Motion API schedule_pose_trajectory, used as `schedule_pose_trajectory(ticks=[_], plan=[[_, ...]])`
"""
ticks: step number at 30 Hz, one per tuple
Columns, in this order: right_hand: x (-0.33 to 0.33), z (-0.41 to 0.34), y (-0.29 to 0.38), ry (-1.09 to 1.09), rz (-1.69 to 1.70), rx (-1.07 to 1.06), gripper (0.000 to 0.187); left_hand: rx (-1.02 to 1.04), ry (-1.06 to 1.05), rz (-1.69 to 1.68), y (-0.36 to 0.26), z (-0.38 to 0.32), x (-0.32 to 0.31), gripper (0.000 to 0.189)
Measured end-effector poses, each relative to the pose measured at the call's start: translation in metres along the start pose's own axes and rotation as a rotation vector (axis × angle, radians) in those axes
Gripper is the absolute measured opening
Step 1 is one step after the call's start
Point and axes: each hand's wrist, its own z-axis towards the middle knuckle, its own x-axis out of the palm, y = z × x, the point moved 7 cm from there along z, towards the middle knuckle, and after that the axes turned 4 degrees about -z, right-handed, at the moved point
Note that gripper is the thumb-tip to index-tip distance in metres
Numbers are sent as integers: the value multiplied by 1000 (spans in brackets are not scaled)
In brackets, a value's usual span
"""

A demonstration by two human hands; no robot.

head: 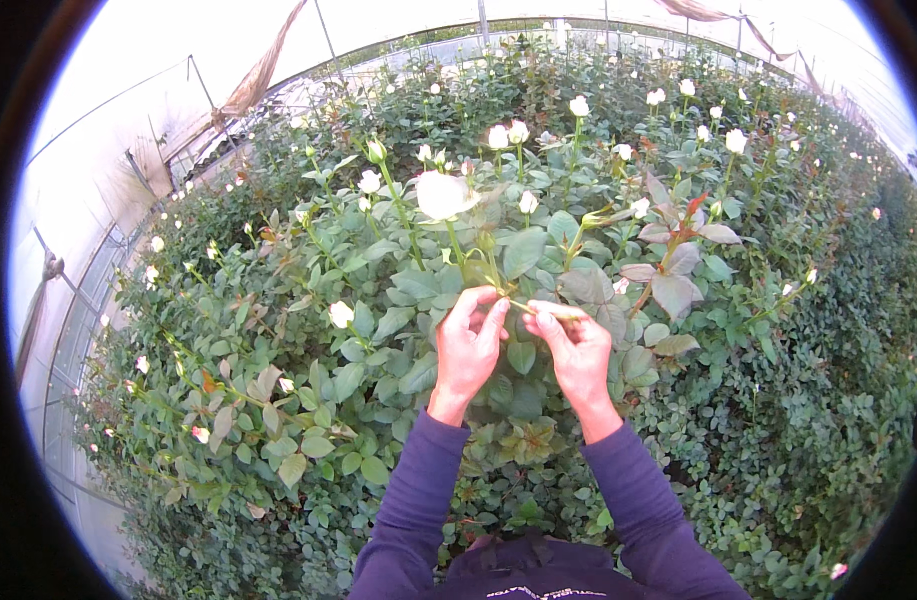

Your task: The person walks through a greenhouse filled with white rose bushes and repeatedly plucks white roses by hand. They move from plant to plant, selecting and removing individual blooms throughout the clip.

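Note:
Between thumb and forefinger, my left hand pinches a green rose stem near a joint. My right hand grips the same stem a little to the right, its fingers curled around the far end. Just above the left fingertips stands a large open white rose, overexposed, on a green stalk. A broad green leaf hangs above the gap between the hands. Whether the pinched stem joins the white rose's stalk is hidden by the fingers and leaves.
Dense rose bushes surround both hands, with white blooms and buds such as a rosebud at left. A reddish leafy shoot rises right of my hands. Greenhouse plastic sheeting and metal poles line the left and back.

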Motion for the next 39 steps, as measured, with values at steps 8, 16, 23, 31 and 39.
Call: schedule_pose_trajectory(ticks=[8, 16, 23, 31, 39], plan=[[-18, 4, 52, -242, -10, -209, 14, 92, 35, 134, -9, -11, 12, 16], [2, 0, 39, 55, -205, 24, 10, 103, -67, 171, -8, -11, -20, 17], [47, 81, -35, 57, -686, -338, 13, 81, -82, 151, -5, -20, -36, 15], [69, 169, -121, 2, -753, 166, 31, 68, -21, 217, -10, -31, -33, 16], [71, 165, -124, -19, -969, 111, 27, 167, -3, 244, -5, -36, -36, 19]])
